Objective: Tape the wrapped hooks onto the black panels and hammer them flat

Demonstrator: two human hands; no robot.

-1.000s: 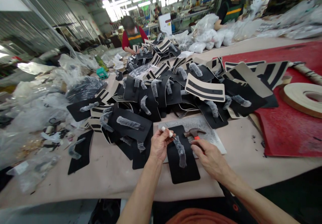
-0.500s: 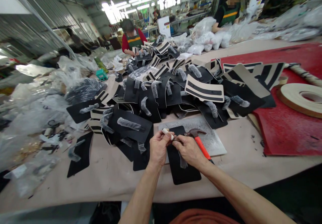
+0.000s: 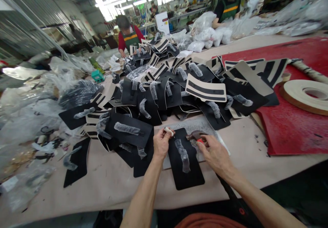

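Pinkish-beige tabletop (image 3: pixel 110 187) in a busy workshop, and it's pretty crammed. Right up front there's a black panel (image 3: pixel 189 178) lying with its far end on a grey slab (image 3: pixel 205 122) and its near end poking past it, with a plastic-wrapped strip (image 3: pixel 182 156) running down the middle. Left hand (image 3: pixel 161 142) is pinching a small white cylinder (image 3: pixel 169 131) by the panel's upper left edge. Right hand (image 3: pixel 215 154) is wrapped round a hammer (image 3: pixel 197 134) close to the head, just off the panel's right side; can't tell if the head touches the slab. Behind that is a big messy pile of panels (image 3: pixel 130 123), some showing cream backs with black stripes. Off to the right, a tape roll (image 3: pixel 294 93) sits on a red sheet (image 3: pixel 287 132); clear bags (image 3: pixel 69 81) are heaped on the left. Further back, one co-worker (image 3: pixel 131 38) in red sleeves has hands at the pile, and another (image 3: pixel 232 11) stands behind white bags (image 3: pixel 205 38).
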